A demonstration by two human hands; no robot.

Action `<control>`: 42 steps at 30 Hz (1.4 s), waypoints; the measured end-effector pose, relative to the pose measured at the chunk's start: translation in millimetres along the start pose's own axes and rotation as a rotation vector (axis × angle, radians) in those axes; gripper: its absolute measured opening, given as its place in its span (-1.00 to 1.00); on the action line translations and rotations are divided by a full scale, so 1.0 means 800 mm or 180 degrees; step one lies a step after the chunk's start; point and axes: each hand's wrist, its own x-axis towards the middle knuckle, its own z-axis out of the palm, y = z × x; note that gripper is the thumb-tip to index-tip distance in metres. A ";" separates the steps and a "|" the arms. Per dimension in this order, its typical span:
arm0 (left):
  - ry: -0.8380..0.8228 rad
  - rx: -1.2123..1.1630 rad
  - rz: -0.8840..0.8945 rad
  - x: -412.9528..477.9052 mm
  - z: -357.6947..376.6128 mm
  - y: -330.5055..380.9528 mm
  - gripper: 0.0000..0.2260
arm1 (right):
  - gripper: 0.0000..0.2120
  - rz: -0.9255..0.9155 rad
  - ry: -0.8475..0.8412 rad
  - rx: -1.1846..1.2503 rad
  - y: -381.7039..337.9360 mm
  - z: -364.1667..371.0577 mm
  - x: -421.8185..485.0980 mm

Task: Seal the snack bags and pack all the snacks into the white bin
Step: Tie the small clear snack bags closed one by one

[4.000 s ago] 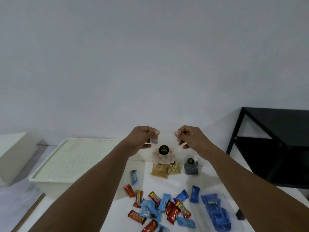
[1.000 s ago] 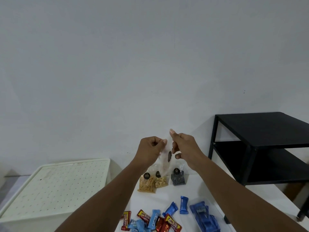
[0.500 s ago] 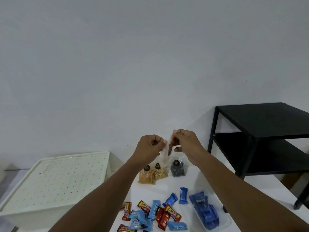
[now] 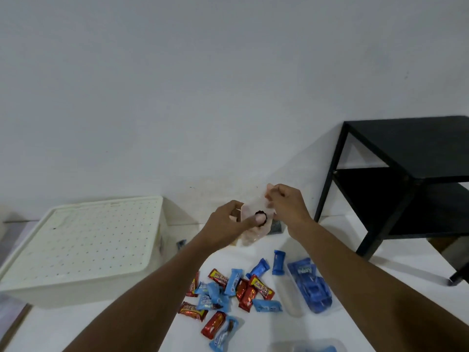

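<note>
Snack bag (image 4: 251, 224) of clear plastic with a round black label hangs between my two hands above the counter (image 4: 253, 252). My left hand (image 4: 229, 224) pinches its side, thumb pressed across the front just beside the label; my right hand (image 4: 285, 208) grips the top corner, fingers closed on the plastic. Below my left hand, red and blue wrapped candies (image 4: 228, 293) lie scattered. The white bin (image 4: 81, 250), lid on, sits well to the left of my left hand. A black shelf (image 4: 406, 179) stands right of my right hand.
</note>
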 end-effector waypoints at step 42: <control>0.0232 -0.0573 -0.1290 0.009 -0.036 -0.058 -0.50 | -0.76 0.0056 -0.1220 -0.1173 0.001 0.041 -0.001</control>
